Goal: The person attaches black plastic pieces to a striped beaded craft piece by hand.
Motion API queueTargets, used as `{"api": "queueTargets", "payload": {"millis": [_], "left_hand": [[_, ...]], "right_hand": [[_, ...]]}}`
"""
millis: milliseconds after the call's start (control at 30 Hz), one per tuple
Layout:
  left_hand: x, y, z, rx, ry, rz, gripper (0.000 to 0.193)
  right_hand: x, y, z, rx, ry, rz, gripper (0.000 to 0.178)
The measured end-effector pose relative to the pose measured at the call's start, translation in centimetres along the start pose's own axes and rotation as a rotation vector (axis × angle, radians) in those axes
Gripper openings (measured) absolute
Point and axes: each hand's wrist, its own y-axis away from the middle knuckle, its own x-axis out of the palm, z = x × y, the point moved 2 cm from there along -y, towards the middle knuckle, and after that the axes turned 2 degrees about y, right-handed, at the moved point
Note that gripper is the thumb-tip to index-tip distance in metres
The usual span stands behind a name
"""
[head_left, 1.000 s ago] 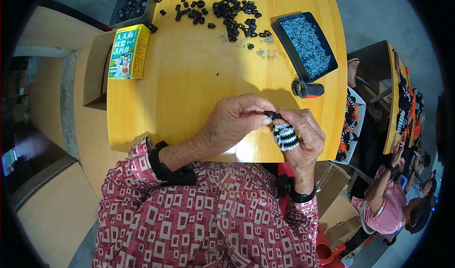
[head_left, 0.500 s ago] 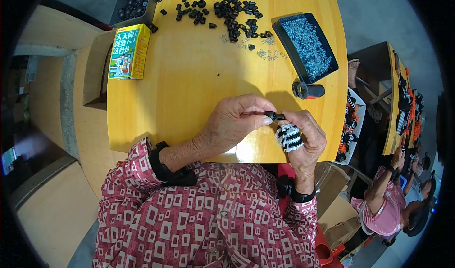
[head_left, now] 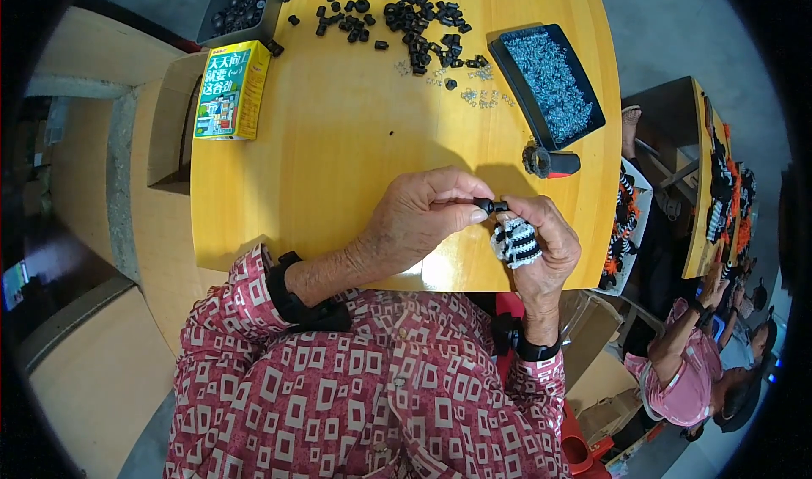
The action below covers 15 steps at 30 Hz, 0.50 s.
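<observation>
Above the table's near edge my two hands meet fingertip to fingertip. My left hand [head_left: 425,210] pinches a small black plastic part [head_left: 483,206] between thumb and fingers. Just right of it, a second short black part [head_left: 500,206] sits at the fingertips of my right hand [head_left: 550,240]. The two black parts touch or nearly touch; whether they are joined I cannot tell. My right hand is also closed around a black-and-white striped knitted piece [head_left: 517,243], which hangs below its thumb and fingers. Part of that piece is hidden in the palm.
Loose black parts [head_left: 414,30] and tiny clear pieces [head_left: 486,98] lie toward the far side. A black tray [head_left: 499,46] of clear bits stands right, above a red-and-black tool [head_left: 562,164]. At left are a carton [head_left: 227,94] and a dark bin [head_left: 269,24]. Another person [head_left: 689,365] works at right.
My hands stay almost in place, the right fingertips shifting very slightly around the black parts. At the right, the other person's hands and arms have moved a little.
</observation>
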Motion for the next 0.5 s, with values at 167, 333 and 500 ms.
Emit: {"api": "queueTargets", "payload": {"millis": [167,333,500], "left_hand": [[-0.1,0.0,0.2,-0.003,0.006,-0.004,0.02],[-0.1,0.0,0.2,-0.008,-0.057,-0.008,0.02],[0.0,0.0,0.2,-0.005,-0.095,-0.023,0.019]], "right_hand": [[-0.1,-0.1,0.1,-0.04,0.069,0.01,0.024],[-0.1,-0.4,0.9,-0.205,0.281,0.028,0.033],[0.3,-0.5,1.3,-0.273,0.347,0.015,0.037]]}}
